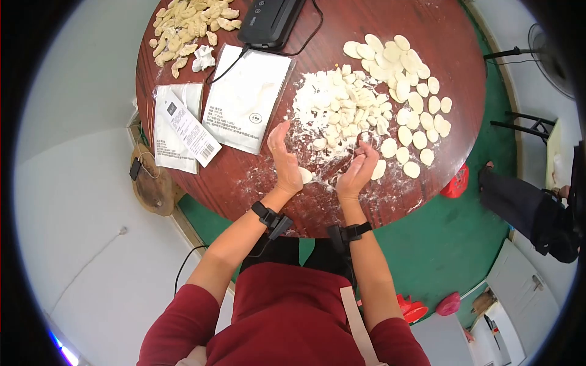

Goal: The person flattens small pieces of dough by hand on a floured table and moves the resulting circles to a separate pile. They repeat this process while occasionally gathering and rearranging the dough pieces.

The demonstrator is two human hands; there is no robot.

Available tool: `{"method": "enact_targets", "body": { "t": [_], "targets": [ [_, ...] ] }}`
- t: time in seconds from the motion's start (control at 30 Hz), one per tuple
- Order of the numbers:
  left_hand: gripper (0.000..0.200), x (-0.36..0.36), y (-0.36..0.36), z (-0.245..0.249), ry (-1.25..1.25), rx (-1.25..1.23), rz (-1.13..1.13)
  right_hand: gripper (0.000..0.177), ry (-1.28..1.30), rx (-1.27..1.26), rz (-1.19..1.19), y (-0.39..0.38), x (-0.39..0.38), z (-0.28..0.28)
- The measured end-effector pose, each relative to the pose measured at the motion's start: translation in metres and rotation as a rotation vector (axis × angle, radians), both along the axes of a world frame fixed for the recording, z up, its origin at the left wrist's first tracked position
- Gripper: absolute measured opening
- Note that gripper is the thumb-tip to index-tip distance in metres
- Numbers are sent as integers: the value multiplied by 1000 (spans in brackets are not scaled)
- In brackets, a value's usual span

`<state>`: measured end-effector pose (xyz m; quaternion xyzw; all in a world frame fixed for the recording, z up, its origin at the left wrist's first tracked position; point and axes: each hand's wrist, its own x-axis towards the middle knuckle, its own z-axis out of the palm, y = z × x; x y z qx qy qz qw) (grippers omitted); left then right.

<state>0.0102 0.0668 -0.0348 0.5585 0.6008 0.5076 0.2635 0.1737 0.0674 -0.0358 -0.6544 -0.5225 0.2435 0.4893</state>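
Observation:
My left hand (284, 160) is held edge-up over the round dark wooden table (244, 177), fingers straight and together, with a small piece of dough (305, 175) at the heel of its palm. Just to the right, my right hand (359, 168) is cupped with the fingers curled, its palm facing the left hand. Both hands hover above a floury patch with a heap of small dough lumps (342, 110). Flattened round dough discs (409, 91) lie in rows to the right of the heap.
Folded dumplings (189, 27) are piled at the table's far left. A black device (268, 21) with a cable sits at the far edge, beside white plastic bags (244, 97) and a labelled packet (180, 125). Another person (531, 207) sits at the right.

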Motion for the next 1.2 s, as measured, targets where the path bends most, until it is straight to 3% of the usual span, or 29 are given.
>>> {"method": "enact_targets", "body": {
  "t": [0.03, 0.07, 0.13, 0.17, 0.2, 0.27, 0.4, 0.47, 0.5, 0.57, 0.6, 0.67, 0.8, 0.93, 1.0, 1.07, 1.13, 1.2],
  "targets": [
    [56, -1, 4, 16, 31, 90, 68, 35, 38, 53, -49, 4, -1, -2],
    [56, -6, 3, 24, 34, 89, 66, 35, 41, 52, -51, 3, 1, 0],
    [41, -20, -2, 33, 86, -47, -9, 38, 377, -30, -89, 4, 4, 8],
    [24, -21, -3, 34, 45, -36, -15, 38, 411, -14, -138, 6, 3, 12],
    [24, -22, -6, 38, 47, -36, -15, 38, 413, -15, -138, 7, 1, 14],
    [12, -24, -11, 45, 6, -349, -274, 40, 440, -17, -168, 11, 2, 18],
    [18, -22, -10, 53, 303, -247, -440, 40, 464, -49, -41, 15, 17, 25],
    [22, -29, -13, 50, 367, -277, -464, 24, 212, -273, 115, 16, 29, 33],
    [27, -32, -14, 51, 429, -310, -487, 24, 206, -269, 110, 12, 34, 33],
    [30, -36, -15, 53, 470, -330, -534, 9, -161, -198, 362, 0, 44, 33],
    [34, -38, -14, 56, 516, -355, -574, 9, -170, -194, 354, -5, 47, 41],
    [34, -37, -14, 60, 551, -339, -586, 18, -450, -199, 568, -17, 50, 60],
    [31, -36, -11, 60, 586, -434, -615, 25, -473, -213, 502, -37, 47, 53],
    [24, -37, -7, 56, 407, -427, -623, 26, -330, -268, 475, -44, 48, 47],
    [23, -31, -5, 63, 390, -493, -629, 25, -178, -345, 349, -46, 52, 52],
    [24, -23, -1, 69, 300, -636, -649, 23, -190, -343, 266, -44, 65, 53],
    [22, -5, 1, 66, 195, -611, -615, 19, -321, -225, 99, -44, 87, 49],
    [19, 21, 6, 68, 88, -587, -570, 16, -276, -279, 11, -44, 108, 48]
  ]
}}
